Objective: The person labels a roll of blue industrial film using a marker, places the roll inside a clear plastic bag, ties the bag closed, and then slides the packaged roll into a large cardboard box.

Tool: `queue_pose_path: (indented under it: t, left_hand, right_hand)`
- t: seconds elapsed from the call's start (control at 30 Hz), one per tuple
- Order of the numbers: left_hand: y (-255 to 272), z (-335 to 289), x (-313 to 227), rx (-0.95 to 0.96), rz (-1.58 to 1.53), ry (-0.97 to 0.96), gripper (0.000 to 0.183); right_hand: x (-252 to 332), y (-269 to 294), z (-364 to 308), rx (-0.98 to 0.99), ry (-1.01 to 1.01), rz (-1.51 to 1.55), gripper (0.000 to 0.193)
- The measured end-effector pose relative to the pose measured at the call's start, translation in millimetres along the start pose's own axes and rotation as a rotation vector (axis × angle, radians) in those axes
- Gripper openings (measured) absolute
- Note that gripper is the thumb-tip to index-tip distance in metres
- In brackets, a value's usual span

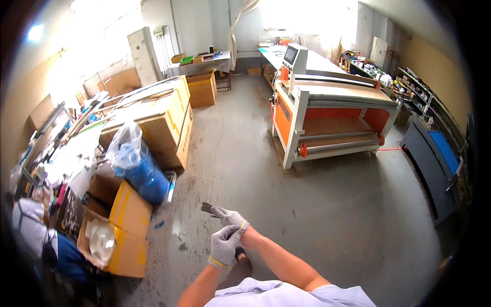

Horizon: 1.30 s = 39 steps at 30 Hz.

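Both of my hands wear grey knitted work gloves with yellow-edged cuffs. My left hand [224, 246] is closed at my right wrist, its fingers pinching the cuff of the right glove [244, 224]. Just beyond it, my right hand [225, 215] points to the left with its fingers stretched out and nothing in them. The two hands are in front of my body, above the grey floor [225, 169].
An open cardboard box [134, 225] stands at the near left, beside a blue plastic-wrapped bundle [146, 179]. Large cartons [163, 138] rise behind them. An orange-and-white roller machine [289, 120] stands ahead right, a dark grey cabinet [427, 163] at the far right.
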<state>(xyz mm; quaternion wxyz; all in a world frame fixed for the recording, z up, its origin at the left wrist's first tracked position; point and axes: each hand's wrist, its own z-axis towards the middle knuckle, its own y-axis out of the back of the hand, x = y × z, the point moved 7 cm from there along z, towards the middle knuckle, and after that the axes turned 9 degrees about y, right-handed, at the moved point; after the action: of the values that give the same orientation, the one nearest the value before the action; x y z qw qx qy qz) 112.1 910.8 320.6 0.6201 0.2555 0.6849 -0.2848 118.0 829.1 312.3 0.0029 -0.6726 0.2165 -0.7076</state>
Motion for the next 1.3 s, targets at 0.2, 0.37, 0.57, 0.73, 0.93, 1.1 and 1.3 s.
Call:
queue_pose_path:
  t: [0.2,0.37,0.57,0.73,0.93,1.1,1.3]
  left_hand:
    - [-29,214,-42,0.191,-0.111,0.105,0.018]
    - [-84,367,-55,0.384,0.133,0.077,0.020]
    - [-111,575,-49,0.419,0.354,-0.060,0.020]
    - [-98,744,-73,0.342,0.355,-0.055,0.018]
    - [-27,941,-69,0.068,-0.317,0.339,0.014]
    - [-45,1109,-60,0.005,-0.482,0.298,0.011]
    - [-111,1329,-62,0.358,0.163,0.134,0.014]
  right_hand:
    - [98,120,176,-0.288,0.339,-0.129,0.042]
    - [109,263,288,-0.512,0.434,-0.693,0.060]
    - [89,383,480,-0.407,0.323,-0.356,0.057]
    - [129,395,643,-0.028,0.565,-1.335,0.048]
    - [164,459,820,-0.070,0.267,-0.941,0.047]
    - [140,558,983,-0.351,0.200,-0.434,0.047]
    - [159,716,1076,-0.762,0.006,0.156,0.024]
